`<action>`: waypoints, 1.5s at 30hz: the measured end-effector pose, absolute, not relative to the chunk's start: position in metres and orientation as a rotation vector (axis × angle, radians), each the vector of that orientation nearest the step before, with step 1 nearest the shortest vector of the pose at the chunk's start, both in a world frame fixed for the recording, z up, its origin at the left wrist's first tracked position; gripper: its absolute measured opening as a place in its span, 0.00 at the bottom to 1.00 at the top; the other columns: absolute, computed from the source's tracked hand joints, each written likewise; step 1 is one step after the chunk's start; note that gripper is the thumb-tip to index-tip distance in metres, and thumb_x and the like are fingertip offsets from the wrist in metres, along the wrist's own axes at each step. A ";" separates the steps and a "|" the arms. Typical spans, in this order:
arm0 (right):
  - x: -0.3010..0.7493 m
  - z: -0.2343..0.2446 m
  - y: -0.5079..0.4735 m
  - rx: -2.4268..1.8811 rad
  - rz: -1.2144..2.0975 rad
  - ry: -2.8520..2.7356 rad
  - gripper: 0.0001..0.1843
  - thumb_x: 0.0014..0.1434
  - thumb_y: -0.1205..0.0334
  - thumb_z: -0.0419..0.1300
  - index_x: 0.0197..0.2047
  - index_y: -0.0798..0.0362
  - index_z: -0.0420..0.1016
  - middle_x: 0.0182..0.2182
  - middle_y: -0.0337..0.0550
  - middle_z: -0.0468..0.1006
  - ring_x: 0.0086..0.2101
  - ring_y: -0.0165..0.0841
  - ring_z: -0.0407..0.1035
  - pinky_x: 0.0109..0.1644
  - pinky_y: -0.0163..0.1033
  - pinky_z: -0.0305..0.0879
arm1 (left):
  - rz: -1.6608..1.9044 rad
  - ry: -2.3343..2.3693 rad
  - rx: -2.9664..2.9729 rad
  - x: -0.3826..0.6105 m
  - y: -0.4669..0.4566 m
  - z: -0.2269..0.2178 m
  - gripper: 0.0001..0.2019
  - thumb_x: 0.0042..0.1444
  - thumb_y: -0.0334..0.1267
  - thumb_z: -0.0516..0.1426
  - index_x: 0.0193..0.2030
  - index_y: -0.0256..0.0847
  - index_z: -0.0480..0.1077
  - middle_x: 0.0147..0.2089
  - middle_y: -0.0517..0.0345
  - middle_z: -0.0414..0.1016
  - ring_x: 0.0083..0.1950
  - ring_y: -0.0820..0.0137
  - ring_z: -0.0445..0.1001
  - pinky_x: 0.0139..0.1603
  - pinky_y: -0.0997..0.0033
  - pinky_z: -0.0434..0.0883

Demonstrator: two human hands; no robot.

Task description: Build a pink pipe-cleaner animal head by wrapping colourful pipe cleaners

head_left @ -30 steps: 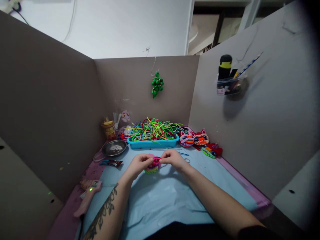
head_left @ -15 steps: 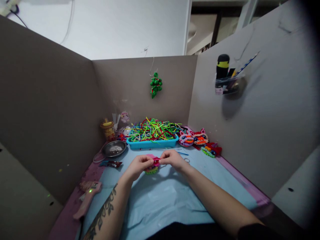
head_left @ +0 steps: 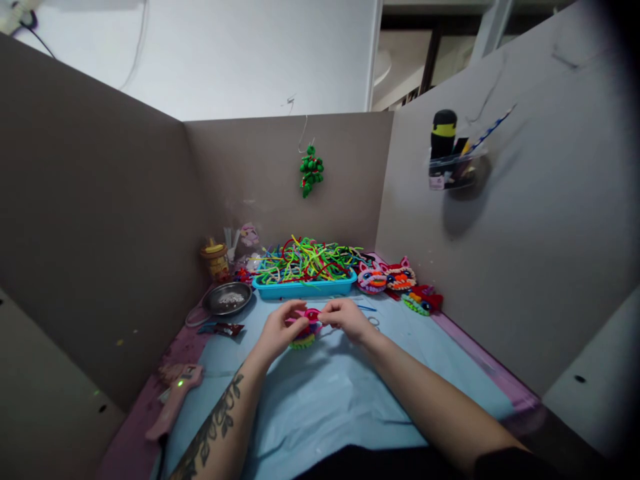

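Both hands meet over the light blue mat (head_left: 330, 400) on a small pink and green pipe-cleaner figure (head_left: 304, 330). My left hand (head_left: 278, 330) pinches its left side with curled fingers. My right hand (head_left: 345, 319) pinches its right side, fingers closed on the pink part. The figure rests on or just above the mat; I cannot tell which. Behind the hands stands a blue tray (head_left: 305, 287) heaped with coloured pipe cleaners (head_left: 307, 258).
Finished pipe-cleaner faces (head_left: 387, 277) lie at the right of the tray. A metal dish (head_left: 229, 297), a yellow-lidded jar (head_left: 215, 259) and a pink glue gun (head_left: 175, 399) sit on the left. Cardboard walls enclose three sides; a green ornament (head_left: 312, 172) and a pen holder (head_left: 450, 163) hang on them.
My left hand has shifted slightly up and its fingers have moved on the figure, which has turned a little. My right hand has stayed almost still.
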State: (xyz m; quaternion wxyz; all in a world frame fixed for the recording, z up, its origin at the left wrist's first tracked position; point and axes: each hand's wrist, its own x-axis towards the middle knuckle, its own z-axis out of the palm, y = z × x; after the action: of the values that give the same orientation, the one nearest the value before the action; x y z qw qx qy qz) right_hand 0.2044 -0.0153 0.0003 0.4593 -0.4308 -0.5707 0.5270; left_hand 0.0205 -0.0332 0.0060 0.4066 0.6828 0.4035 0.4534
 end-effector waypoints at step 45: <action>0.208 0.003 -0.018 -1.009 1.265 -1.470 0.13 0.35 0.57 0.68 0.18 0.57 0.73 0.14 0.34 0.67 0.19 0.24 0.55 0.25 0.32 0.50 | 0.926 0.812 1.473 0.015 -0.032 0.005 0.17 0.47 0.48 0.61 0.29 0.32 0.72 0.27 0.57 0.71 0.26 0.76 0.65 0.28 0.77 0.61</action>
State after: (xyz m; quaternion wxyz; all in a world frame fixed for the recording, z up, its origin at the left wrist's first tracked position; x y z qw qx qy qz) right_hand 0.2084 -0.0181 0.0032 0.4598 -0.4100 -0.5971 0.5138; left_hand 0.0151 -0.0325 0.0047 0.5735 0.6285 0.3465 0.3951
